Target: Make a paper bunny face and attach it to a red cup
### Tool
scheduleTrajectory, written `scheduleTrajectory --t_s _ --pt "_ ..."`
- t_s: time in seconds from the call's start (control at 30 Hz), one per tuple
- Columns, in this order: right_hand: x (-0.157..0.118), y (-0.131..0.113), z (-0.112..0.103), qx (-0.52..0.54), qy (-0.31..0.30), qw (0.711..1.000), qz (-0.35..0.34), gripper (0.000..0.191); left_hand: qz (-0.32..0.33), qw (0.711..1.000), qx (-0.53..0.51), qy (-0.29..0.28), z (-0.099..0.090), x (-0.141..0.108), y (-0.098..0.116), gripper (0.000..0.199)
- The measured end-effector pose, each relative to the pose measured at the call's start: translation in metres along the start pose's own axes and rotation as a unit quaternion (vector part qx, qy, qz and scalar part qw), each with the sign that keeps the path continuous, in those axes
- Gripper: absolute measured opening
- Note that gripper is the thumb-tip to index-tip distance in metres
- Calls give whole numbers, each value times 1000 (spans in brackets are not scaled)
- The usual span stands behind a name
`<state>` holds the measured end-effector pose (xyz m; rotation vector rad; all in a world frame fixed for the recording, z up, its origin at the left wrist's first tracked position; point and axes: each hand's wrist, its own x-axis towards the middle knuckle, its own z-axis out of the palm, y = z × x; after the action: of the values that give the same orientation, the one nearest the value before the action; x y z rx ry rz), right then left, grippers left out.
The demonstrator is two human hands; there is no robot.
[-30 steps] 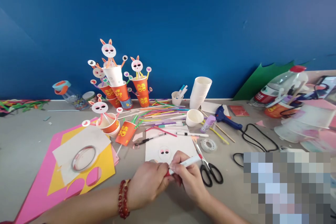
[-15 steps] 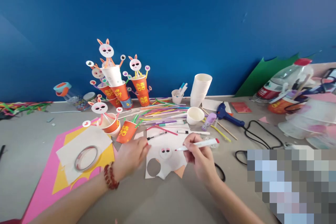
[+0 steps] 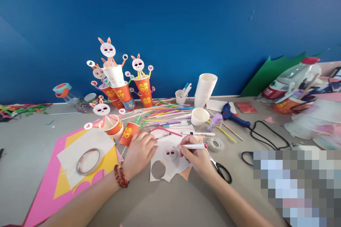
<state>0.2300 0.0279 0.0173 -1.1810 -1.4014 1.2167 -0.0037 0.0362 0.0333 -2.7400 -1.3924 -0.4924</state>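
one marker [image 3: 195, 146] — orange cup [image 3: 129, 134], gold 囍 [image 3: 129, 129]

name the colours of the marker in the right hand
The marker is white with a red end; head view shows it.

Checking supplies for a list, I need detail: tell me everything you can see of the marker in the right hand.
The marker is slim and straight, with a smooth white barrel that looks like plastic and a red end on the right. The thumb and fingers of the right hand grip it and hide part of the barrel. It lies nearly level across the picture, its tip pointing left at the upper right of the round paper face; whether it touches is unclear.
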Motion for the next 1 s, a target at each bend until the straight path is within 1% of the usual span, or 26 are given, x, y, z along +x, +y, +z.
scheduleTrajectory --t_s 0.07,0.13,0.2,0.3,0.43,0.6,0.77,1.0 --pt "1 4 2 -23 -16 999 -17 12 54 997 -64 -4 4 -6 9 18" --pt "1 8 4 -35 -31 998 -32 8 95 991 -91 -4 9 -12 15 19" --pt "0 10 5 -44 -37 997 -45 7 119 988 -103 -11 12 -16 17 20" --pt "-1 15 8 -66 -34 995 -69 9 136 984 -112 -33 15 -20 15 23" --pt "-2 26 13 -95 -42 992 -71 10 139 983 -104 -60 18 -22 16 26" --pt "-3 36 16 -118 -45 989 -77 11 132 985 -89 -69 20 -23 21 26" --pt "-4 36 15 -140 -51 987 -68 11 127 986 -83 -62 19 -23 21 24" --pt "-4 34 15 -155 -52 985 -59 13 117 988 -76 -72 21 -24 21 25"
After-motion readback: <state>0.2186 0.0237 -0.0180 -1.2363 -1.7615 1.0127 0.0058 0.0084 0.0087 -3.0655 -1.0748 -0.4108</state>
